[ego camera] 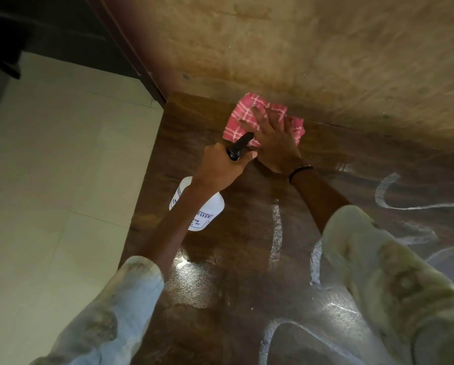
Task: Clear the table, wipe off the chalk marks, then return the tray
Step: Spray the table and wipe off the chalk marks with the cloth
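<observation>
A: The cloth (262, 119) is pressed flat at the table's (199, 127) far edge, close to the far left corner, right against the wall (325, 48). The right hand (273, 143) is laid on it, fingers spread and straight, palm down.

B: And the bottle (207, 209) is gripped by the left hand (220, 167), fingers curled round its neck, the black nozzle (240, 146) aimed at the cloth. The white body is hung over the left edge, partly hidden behind the forearm.

A: The two hands are touching, thumb against wrist, by the look of it.

B: Chalk marks (389, 198) are seen across the right side and near edge: white loops and a straight stroke. A wet sheen is seen on the wood near the left sleeve (110, 312).

A: A dark band (300, 171) is worn on the right wrist. Pale floor tiles (49, 180) are seen past the left edge.
</observation>
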### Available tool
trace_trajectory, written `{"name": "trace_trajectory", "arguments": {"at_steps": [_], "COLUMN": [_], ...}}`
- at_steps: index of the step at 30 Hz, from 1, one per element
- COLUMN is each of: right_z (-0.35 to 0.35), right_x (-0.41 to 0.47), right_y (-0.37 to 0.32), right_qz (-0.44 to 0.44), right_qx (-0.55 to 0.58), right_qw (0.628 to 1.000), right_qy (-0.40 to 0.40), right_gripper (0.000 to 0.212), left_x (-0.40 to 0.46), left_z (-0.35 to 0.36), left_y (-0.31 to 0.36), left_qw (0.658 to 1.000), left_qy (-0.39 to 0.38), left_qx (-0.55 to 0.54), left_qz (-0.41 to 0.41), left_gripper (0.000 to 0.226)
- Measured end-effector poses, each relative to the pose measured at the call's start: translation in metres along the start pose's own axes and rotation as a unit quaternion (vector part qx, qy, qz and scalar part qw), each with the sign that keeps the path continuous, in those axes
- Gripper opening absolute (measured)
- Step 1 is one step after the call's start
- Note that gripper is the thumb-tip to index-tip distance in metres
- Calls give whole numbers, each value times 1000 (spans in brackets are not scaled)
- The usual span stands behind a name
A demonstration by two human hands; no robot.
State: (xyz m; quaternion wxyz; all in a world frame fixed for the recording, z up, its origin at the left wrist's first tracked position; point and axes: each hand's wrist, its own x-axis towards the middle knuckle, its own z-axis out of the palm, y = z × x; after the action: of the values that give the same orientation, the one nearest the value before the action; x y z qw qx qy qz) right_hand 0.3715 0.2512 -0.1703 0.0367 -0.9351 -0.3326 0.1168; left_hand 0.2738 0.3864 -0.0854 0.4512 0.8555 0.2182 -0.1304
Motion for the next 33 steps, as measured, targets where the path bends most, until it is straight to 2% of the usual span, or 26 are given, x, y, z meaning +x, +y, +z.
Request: {"name": "trace_trajectory", "arguments": {"at_steps": [4,6,10,14,18,21,24,26,28,33], "right_z": [18,22,5,-4,-1,14,25,23,15,0], "right_x": [-54,-86,-96,-42,-11,-34,-83,-110,-119,-69], "right_y": [-11,13,61,53,4,-19,-4,22,52,66], "right_qz": [-87,-85,25,100,43,-26,-82,-88,-53,150], "right_qx": [-30,-24,1,34,10,-1,-32,-34,-25,54], "right_qw": [996,996,1000,994,999,999,996,995,998,987], "right_qy": [14,13,-11,10,5,22,18,22,23,15], "right_gripper": [61,62,63,57,61,56,75,72,61,55], "left_x": [-3,-2,-1,-3,-7,-13,-20,-22,-27,-38], "left_z": [-3,-5,-6,-6,-6,-3,-2,1,2,7], "left_y": [1,0,-5,-12,-17,-16,-12,-13,-14,-17], "left_qw": [1000,1000,999,999,999,1000,1000,1000,1000,1000], "left_qy": [1,-9,-9,-1,8,7,1,-8,-6,1], "left_qx": [13,2,-21,-14,-12,-6,2,-6,-4,0], "left_qz": [-6,-12,-34,-42,-44,-26,-22,-20,-24,-6], "left_gripper": [34,38,48,47,52,48,43,45,48,46]}}
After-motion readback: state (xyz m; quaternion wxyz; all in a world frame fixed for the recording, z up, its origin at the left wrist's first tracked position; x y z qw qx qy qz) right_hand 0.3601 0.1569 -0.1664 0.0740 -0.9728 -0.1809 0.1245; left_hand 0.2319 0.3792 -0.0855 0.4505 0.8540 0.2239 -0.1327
